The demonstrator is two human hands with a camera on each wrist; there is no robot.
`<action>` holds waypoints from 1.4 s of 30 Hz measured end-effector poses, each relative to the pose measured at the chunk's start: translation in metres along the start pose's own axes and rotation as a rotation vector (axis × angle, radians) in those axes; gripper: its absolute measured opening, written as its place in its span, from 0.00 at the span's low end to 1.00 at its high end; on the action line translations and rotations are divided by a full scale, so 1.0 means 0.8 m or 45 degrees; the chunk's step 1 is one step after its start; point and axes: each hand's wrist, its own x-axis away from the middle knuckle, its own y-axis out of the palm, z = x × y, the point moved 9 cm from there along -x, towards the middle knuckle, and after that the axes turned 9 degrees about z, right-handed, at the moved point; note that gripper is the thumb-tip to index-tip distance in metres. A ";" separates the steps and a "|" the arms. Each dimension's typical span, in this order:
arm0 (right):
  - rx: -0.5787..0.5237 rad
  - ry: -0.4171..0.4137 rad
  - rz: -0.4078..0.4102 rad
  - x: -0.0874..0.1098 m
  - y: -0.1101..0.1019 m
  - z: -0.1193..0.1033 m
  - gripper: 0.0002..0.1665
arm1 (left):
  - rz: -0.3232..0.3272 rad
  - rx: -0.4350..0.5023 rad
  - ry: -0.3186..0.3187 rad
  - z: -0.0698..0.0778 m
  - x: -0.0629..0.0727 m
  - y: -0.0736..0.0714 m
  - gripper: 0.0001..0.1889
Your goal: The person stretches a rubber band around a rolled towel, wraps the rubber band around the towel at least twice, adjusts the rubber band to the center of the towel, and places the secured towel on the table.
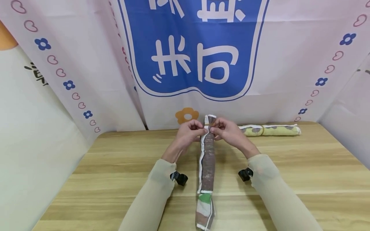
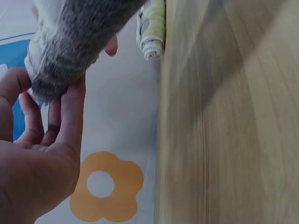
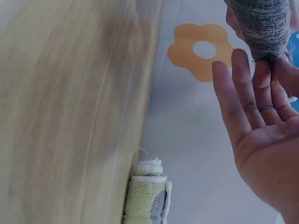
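A brown-grey rolled towel (image 1: 208, 160) with white edging extends away from me, its near end showing green and white patches. Around its far end runs a thin tan rubber band (image 1: 209, 124). My left hand (image 1: 188, 134) holds that end from the left, thumb and fingers at the band; in the left wrist view its fingers curl about the towel (image 2: 70, 51). From the right, my right hand (image 1: 229, 132) pinches the same end with thumb and forefinger, while other fingers extend in the right wrist view. Whether the fingertips grip the band itself is hidden.
A yellow-green rolled towel (image 1: 278, 130) with grey spots and a band round it lies along the table's back edge, to the right. Behind the wooden table (image 1: 115, 179) hangs a white printed cloth (image 1: 289, 64) with a blue sign and an orange flower.
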 end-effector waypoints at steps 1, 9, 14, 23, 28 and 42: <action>0.049 -0.005 0.016 0.000 0.000 -0.002 0.06 | 0.016 -0.005 0.014 0.001 0.000 -0.001 0.10; 0.332 -0.092 0.089 0.007 -0.005 -0.013 0.09 | 0.068 -0.080 0.137 0.012 0.004 0.000 0.11; 0.198 -0.109 0.050 0.008 -0.004 -0.016 0.13 | 0.087 -0.112 0.231 0.022 0.006 0.004 0.11; -0.265 -0.021 -0.077 0.007 -0.006 -0.019 0.15 | 0.200 -0.207 0.391 0.041 0.014 0.002 0.11; -0.241 0.011 -0.050 0.009 -0.008 -0.020 0.14 | 0.241 -0.350 0.457 0.046 0.022 0.002 0.12; -0.073 -0.116 -0.022 0.006 -0.016 -0.028 0.11 | 0.035 0.053 0.092 0.020 0.003 0.002 0.11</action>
